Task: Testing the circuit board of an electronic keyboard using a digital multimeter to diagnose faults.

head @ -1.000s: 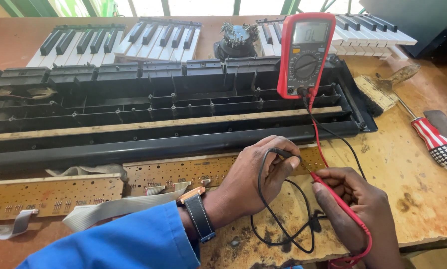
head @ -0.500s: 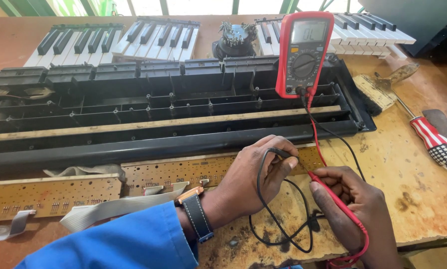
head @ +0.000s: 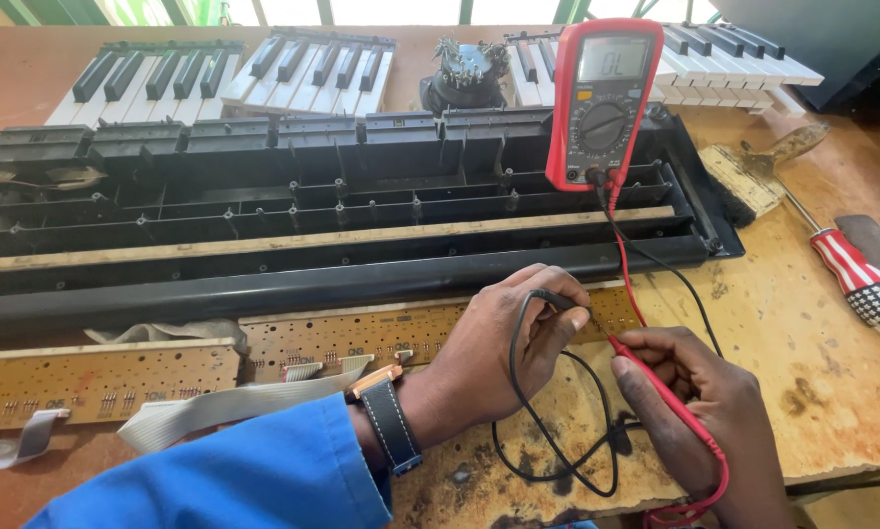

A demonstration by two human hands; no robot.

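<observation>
Left hand [head: 504, 348] pinches the black probe [head: 556, 302] onto the brown circuit board [head: 362, 333] along the worktop's near edge. Right hand [head: 700, 407] is clamped on the red probe [head: 656, 387], tip just beside the black one. Red meter [head: 602, 103] leans on the black keyboard frame [head: 313, 225]. Risk, I judge: tips so close could slip and bridge contacts; tugged leads could topple the meter.

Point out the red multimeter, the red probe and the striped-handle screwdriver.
red multimeter [head: 602, 108]: head view, on its round selector dial.
red probe [head: 656, 385]: head view, on the shaft held in the right hand.
striped-handle screwdriver [head: 856, 274]: head view, on the red-and-white handle.
</observation>
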